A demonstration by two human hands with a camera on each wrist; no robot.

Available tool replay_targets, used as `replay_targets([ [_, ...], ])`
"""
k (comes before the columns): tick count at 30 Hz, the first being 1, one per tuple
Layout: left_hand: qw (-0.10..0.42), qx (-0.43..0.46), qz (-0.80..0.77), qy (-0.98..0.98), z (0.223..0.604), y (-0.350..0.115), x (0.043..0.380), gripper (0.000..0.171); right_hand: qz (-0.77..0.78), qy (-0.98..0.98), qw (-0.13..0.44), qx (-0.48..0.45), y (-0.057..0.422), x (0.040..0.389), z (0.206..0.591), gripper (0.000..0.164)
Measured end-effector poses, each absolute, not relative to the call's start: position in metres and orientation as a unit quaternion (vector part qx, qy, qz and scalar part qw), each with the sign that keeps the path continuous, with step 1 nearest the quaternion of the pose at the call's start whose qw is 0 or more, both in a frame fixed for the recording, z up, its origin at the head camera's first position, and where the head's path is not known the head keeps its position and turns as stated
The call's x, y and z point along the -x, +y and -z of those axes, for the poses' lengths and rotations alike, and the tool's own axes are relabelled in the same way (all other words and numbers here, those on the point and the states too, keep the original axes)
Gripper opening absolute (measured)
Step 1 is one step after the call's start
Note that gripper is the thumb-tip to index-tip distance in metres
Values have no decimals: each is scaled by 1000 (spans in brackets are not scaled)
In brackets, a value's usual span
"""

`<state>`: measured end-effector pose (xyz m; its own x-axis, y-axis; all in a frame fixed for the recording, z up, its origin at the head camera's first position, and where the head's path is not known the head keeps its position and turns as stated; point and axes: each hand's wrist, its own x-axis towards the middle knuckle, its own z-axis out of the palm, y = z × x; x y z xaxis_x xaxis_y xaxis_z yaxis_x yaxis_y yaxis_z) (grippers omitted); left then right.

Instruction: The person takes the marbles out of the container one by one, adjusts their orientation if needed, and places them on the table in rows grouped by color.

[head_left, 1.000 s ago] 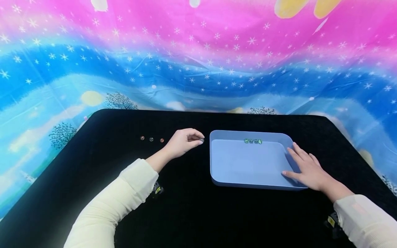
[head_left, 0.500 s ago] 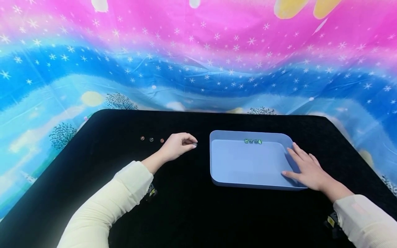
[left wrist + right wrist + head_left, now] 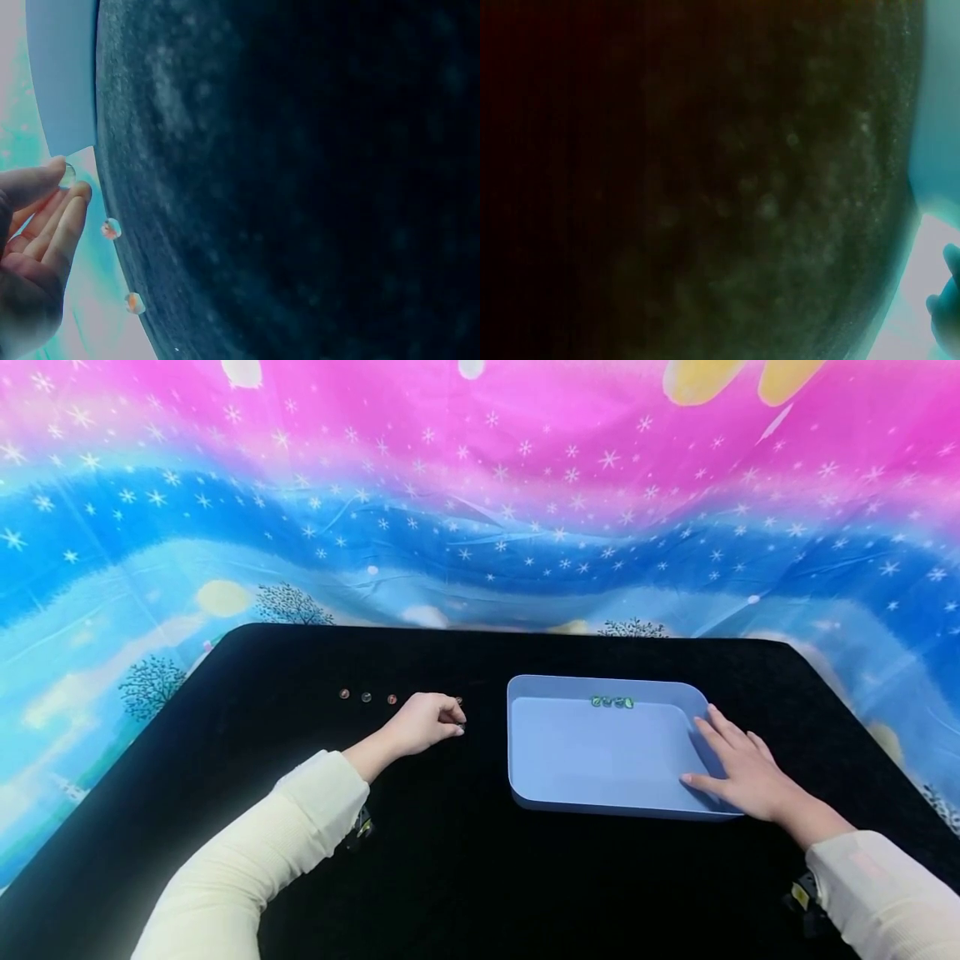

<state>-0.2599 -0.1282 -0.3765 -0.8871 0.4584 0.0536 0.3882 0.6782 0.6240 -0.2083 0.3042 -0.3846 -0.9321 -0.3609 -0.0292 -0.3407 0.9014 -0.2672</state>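
My left hand (image 3: 420, 725) pinches a clear glass marble (image 3: 68, 175) between thumb and fingertips, left of the blue-grey tray (image 3: 600, 760). Just beyond those fingers an orange-tinted marble (image 3: 459, 700) shows on the black cloth, partly covered by the hand. Farther left lie an orange marble (image 3: 392, 699), a clear marble (image 3: 366, 697) and another orange marble (image 3: 344, 693) in a row. Several green-tinted marbles (image 3: 618, 702) line up inside the tray along its far wall. With fingers spread, my right hand (image 3: 738, 768) rests on the tray's right rim.
A black cloth (image 3: 465, 877) covers the table. Behind its far edge hangs a pink and blue backdrop (image 3: 480, 527) with snowflakes and trees. The right wrist view shows mostly dark cloth, with part of the hand at the lower right edge.
My left hand has moved left and nearer, away from the tray, with its marble still pinched. An orange-tinted marble behind its fingers has come into sight. My right hand and the tray stay put.
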Motion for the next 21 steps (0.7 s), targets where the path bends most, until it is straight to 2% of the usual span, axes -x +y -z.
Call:
replay_targets([
  [15, 83, -218, -275, 933, 385, -131, 267, 13, 130, 974, 41, 183, 305, 210, 386, 88],
  [21, 112, -206, -294, 927, 384, -132, 269, 17, 125, 974, 40, 183, 306, 211, 385, 88],
])
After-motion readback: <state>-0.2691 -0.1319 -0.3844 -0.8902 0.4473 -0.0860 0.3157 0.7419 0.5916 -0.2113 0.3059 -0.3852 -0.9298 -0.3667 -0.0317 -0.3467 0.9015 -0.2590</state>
